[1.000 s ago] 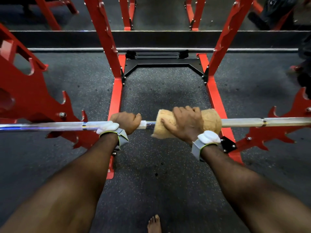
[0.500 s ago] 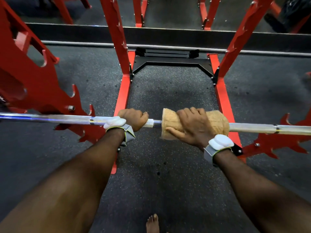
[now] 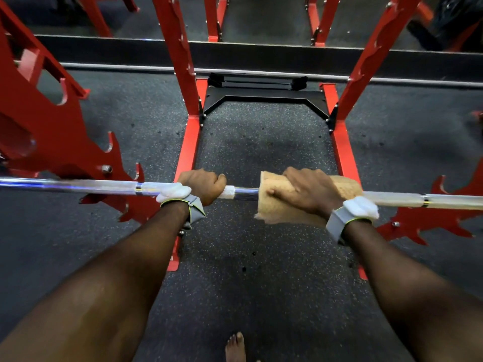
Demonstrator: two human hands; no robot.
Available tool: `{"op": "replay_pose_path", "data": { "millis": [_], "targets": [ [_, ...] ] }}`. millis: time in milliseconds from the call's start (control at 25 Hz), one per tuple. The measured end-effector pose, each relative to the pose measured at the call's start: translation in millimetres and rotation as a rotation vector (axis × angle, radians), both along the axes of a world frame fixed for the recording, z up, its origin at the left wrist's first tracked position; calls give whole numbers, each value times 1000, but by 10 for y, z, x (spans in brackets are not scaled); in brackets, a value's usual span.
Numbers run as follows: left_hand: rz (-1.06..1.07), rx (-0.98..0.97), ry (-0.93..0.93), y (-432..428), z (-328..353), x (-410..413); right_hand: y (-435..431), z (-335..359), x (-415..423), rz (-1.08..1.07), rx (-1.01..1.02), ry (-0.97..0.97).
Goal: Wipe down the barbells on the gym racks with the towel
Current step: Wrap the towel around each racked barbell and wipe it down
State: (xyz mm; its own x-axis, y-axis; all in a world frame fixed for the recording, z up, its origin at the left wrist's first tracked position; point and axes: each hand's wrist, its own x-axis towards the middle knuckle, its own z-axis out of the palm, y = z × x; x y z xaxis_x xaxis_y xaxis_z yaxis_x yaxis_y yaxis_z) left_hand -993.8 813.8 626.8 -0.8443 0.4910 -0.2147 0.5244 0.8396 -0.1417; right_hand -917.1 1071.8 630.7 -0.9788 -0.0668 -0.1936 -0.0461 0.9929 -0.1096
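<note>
From the head view, looking down, the long shiny barbell (image 3: 78, 184) runs straight across in front of the person, lying in the hooks of the red rack (image 3: 62, 142) on both sides, above the dark speckled floor (image 3: 261, 142). It looks like hard, heavy steel that will not bend, and its smooth parts look slippery, so I think it is best left sitting on the rack and held near the middle while it is rubbed. The tan towel (image 3: 277, 197) is soft and floppy. It is folded around the bar just right of the middle, and one edge hangs down under it. It should squash easily and slide along if it is squeezed all the way round. The left hand (image 3: 202, 185) has a bare, tight grip on the bar, fingers curled right over the top, just beside the towel with a short bit of bare bar between them. The right hand (image 3: 311, 192) is closed on the towel, pressing it onto the bar with the fingers over the top and the thumb at the near side. Both wrists have grey bands. A bare foot (image 3: 235, 347) shows at the bottom.
</note>
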Motion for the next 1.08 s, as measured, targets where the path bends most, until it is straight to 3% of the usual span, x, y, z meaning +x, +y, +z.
{"op": "replay_pose_path", "data": {
  "millis": [160,280,400,600,760,880,1000,1080],
  "targets": [
    [18,-22,18,12,4,52,-96,134,-333,-224,-229,-453],
    [56,-26,-7,21,29,-1,-513,161,-515,-175,-300,-529],
    [-26,-81,5,32,44,23,-738,223,-446,-123,-243,-409],
    [23,-44,-6,65,80,41,-481,90,-81,217,-20,-43],
    [23,-24,3,51,29,28,-868,-6,7,75,153,126],
    [95,23,-8,50,9,3,-958,-27,-89,63,90,176],
    [36,-14,-16,37,39,-5,-663,-75,-145,198,-17,117],
    [-54,-55,10,5,46,-10,-390,-53,-132,170,-100,56]
  ]
}}
